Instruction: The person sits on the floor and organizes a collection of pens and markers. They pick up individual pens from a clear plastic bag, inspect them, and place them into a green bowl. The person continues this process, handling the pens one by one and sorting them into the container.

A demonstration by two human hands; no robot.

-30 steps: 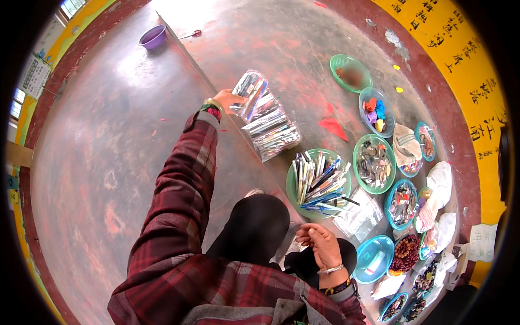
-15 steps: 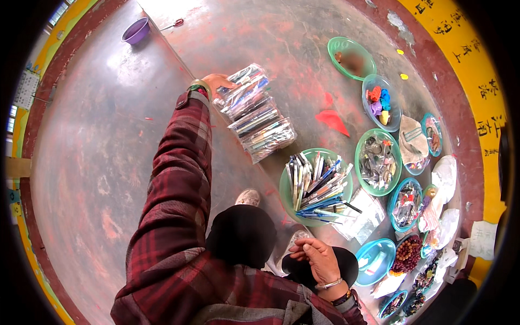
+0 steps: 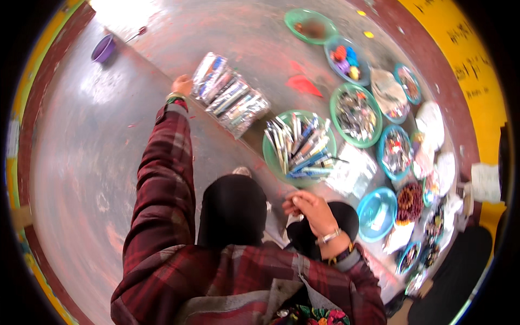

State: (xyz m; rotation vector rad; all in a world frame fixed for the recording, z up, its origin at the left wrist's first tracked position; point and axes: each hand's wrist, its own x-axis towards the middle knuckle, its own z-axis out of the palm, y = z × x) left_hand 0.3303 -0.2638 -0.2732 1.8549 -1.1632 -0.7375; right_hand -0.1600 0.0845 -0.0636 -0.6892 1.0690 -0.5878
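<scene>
The left hand (image 3: 182, 85) is clamped on the end of a stack of clear-wrapped packets (image 3: 230, 95), now carried further toward the upper left of the frame than a second ago, arm fully extended. The right hand (image 3: 310, 208), low centre, pinches a small pale item; what it is cannot be told. Right of the stack sits a green bowl of tubes (image 3: 299, 145). The floor (image 3: 92, 162) is worn, paint-stained concrete; a purple bowl (image 3: 103, 49) stands at upper left.

The left arm, in a red plaid sleeve, stretches straight out and away from the body, ending in the left hand (image 3: 183, 85) with fingers closed in a grip and bangles at the wrist. The right arm is bent close to the chest; the right hand (image 3: 309, 208) is loosely curled, fingertips pinched together, bracelets on its wrist.
</scene>
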